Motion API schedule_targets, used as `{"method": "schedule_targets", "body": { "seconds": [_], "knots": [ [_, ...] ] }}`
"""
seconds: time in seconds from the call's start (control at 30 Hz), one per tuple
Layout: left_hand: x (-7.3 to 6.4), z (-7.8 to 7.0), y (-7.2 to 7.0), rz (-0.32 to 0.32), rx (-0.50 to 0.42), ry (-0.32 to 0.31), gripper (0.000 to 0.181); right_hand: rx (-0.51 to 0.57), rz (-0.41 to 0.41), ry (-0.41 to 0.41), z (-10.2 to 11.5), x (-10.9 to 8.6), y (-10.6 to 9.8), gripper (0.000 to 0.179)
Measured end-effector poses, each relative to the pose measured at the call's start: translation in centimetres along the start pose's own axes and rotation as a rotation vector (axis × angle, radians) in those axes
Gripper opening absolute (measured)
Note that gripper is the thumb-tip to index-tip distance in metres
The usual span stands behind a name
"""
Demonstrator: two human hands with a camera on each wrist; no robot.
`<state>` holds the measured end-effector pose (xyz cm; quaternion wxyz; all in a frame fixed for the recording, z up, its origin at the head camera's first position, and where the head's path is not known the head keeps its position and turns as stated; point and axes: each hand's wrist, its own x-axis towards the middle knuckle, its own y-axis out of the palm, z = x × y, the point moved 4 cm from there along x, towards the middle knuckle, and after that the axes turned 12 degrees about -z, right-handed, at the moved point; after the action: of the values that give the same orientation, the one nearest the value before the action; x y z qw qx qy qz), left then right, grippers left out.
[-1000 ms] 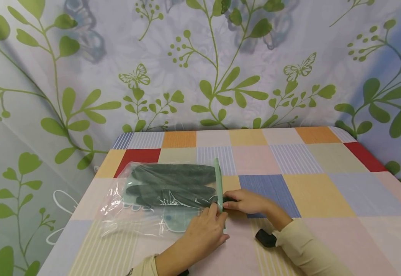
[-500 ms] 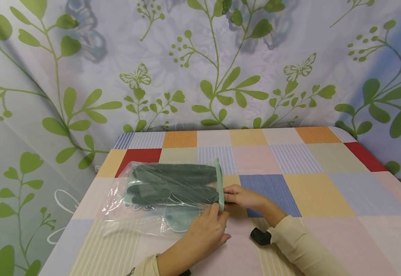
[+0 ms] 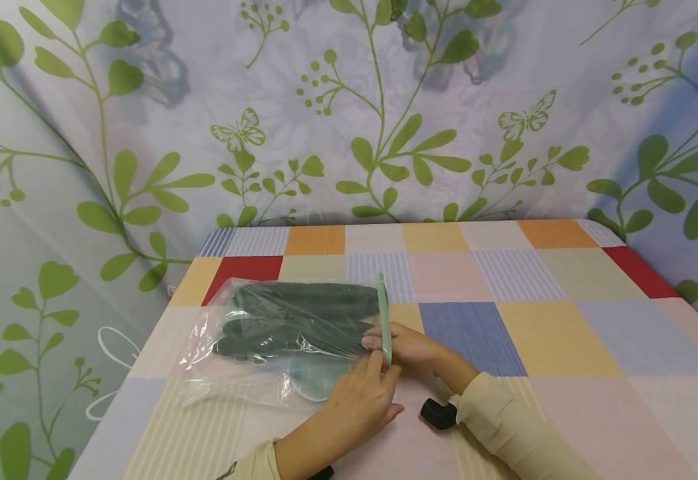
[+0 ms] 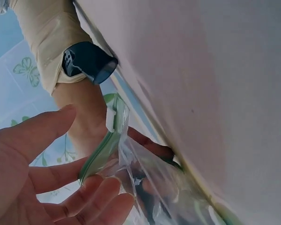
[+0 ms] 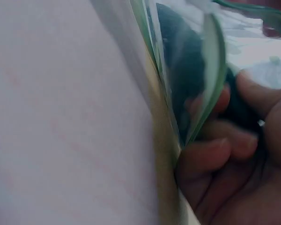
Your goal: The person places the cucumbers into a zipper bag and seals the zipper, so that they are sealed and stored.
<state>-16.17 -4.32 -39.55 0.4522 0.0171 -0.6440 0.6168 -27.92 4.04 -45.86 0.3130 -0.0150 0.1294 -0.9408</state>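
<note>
A clear zip bag (image 3: 205,367) with a green zip edge (image 3: 383,303) lies flat on the table, its mouth to the right. Inside, dark green folded cloth (image 3: 307,303) fills the upper part, beside a pale teal rounded patch (image 3: 319,377). My left hand (image 3: 355,400) holds the bag's edge with its fingers; in the left wrist view the thumb stands apart from the green strip (image 4: 100,157). My right hand (image 3: 415,347) reaches into the mouth, its fingertips showing through the plastic. The right wrist view shows its fingers curled by the dark cloth (image 5: 182,61).
A patchwork tablecloth (image 3: 565,333) covers the table. Behind it hangs a curtain (image 3: 301,133) printed with leaves and butterflies. A black wrist camera (image 3: 439,415) sits at the right sleeve.
My right hand has moved left, from outside the bag's mouth to inside it, and the cloth end it held has gone in. The left hand keeps its place at the edge.
</note>
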Motion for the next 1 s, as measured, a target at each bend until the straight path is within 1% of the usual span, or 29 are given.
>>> {"method": "schedule_targets", "body": {
  "seconds": [0.07,0.17,0.2,0.27,0.37,0.43,0.5,0.57,0.77,1.0],
  "knots": [
    [0.0,0.0,0.1,0.010,-0.001,0.014,0.050,-0.112,-0.036,-0.036,0.2,0.1,-0.1,0.036],
    [0.0,0.1,0.2,0.014,-0.020,0.027,0.051,-0.251,-0.070,-0.060,0.2,0.0,-0.4,0.039],
    [0.1,0.0,0.2,0.014,-0.026,0.030,0.051,-0.289,-0.074,-0.066,0.3,-0.2,-0.5,0.040],
    [0.1,0.0,0.3,0.018,-0.035,0.026,0.050,-0.327,-0.036,-0.058,0.2,-0.4,-0.8,0.032],
    [0.1,0.0,0.3,0.052,-0.041,0.013,0.049,-0.304,0.044,-0.026,0.1,-1.1,-1.5,0.020],
    [0.1,0.0,0.4,0.080,-0.044,0.005,0.047,-0.271,0.079,0.021,0.2,-1.5,-2.0,0.013],
    [0.0,0.1,0.4,0.103,-0.055,-0.003,0.046,-0.245,0.092,0.049,0.2,-1.9,-2.5,0.012],
    [0.0,0.1,0.5,0.123,-0.065,-0.004,0.045,-0.243,0.097,0.055,0.2,-2.1,-2.9,0.010],
    [-0.1,0.3,0.9,0.167,-0.094,0.010,0.049,-0.248,0.061,0.022,0.0,-2.0,-3.2,0.011],
    [-0.2,0.2,1.1,0.163,-0.091,0.024,0.046,-0.254,-0.011,0.002,-0.4,-1.5,-2.8,0.013]
  ]
}}
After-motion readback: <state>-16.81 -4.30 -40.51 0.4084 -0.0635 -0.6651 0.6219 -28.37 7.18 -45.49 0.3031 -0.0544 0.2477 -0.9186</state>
